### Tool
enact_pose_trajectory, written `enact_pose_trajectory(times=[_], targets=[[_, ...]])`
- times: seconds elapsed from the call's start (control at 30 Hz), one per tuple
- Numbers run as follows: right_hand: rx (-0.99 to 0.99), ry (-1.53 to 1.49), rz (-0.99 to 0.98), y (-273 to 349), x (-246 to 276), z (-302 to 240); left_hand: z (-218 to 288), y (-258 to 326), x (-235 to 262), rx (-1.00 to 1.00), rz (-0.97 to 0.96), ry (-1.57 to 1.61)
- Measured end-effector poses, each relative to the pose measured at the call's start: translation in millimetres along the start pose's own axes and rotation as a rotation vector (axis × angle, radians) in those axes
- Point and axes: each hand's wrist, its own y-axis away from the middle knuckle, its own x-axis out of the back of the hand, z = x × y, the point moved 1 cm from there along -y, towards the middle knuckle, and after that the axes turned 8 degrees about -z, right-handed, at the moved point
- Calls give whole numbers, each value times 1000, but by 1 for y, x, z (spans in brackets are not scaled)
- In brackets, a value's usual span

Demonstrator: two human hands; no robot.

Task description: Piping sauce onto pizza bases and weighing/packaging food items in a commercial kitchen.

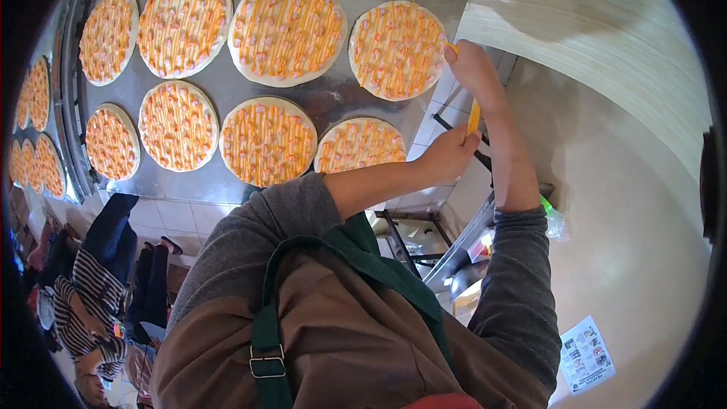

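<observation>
A slim yellow-orange piping bag (474,117) stretches between my two hands. My right hand (474,68) is closed round its upper part, and the orange tip pokes out at the right edge of the far-right pizza (397,51). Lower down, my left hand (450,153) pinches the other end of the bag. That pizza carries orange sauce lines and small pinkish pieces on pale dough. Below my left forearm's line of reach lies another pizza (360,144), its lower part hidden by the arm.
Several similarly topped pizzas (288,31) lie in two rows on the metal table (333,100). More are beyond a dark divider at left. A pale curved wall (621,151) bounds the right, with a printed sheet (587,354). People (91,295) are at lower left.
</observation>
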Motion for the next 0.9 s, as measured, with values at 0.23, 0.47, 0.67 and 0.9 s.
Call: enact_pose_trajectory(times=[0.23,0.47,0.67,0.9], targets=[[49,-3,-157,59,-31,-14,-36,43,-13,132,-92,39],[-31,9,-48,13,-6,-5,-9,8,-2,7,-41,34],[-13,16,-79,45,-28,-4,-35,21,-7,-8,-57,-40],[-28,10,-45,39,-30,1,-25,25,-12,120,-90,1]])
